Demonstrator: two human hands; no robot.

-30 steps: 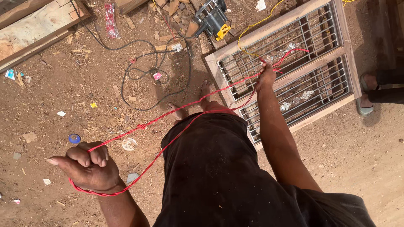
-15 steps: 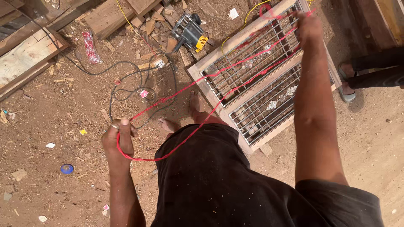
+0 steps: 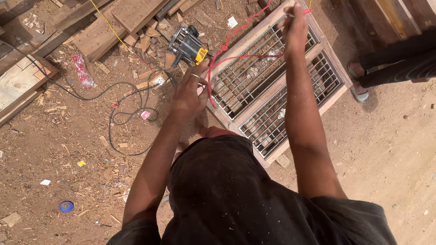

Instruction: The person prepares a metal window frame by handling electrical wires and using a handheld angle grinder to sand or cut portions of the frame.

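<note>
Head view, left to right: blue cap (image 3: 66,206) on sawdust, black cable (image 3: 119,119) looped on ground, power tool (image 3: 188,44) near planks (image 3: 116,22). Our left hand (image 3: 190,93) closed, pinching red cord (image 3: 236,56) at its lower end. We see cord run up and right, long axis diagonal, toward our right hand (image 3: 295,25), which is closed on its upper end. Cord hangs above wooden frame with metal grille (image 3: 272,86), whose long axis slants down to right. Another person's foot (image 3: 359,86) stands beside frame.
</note>
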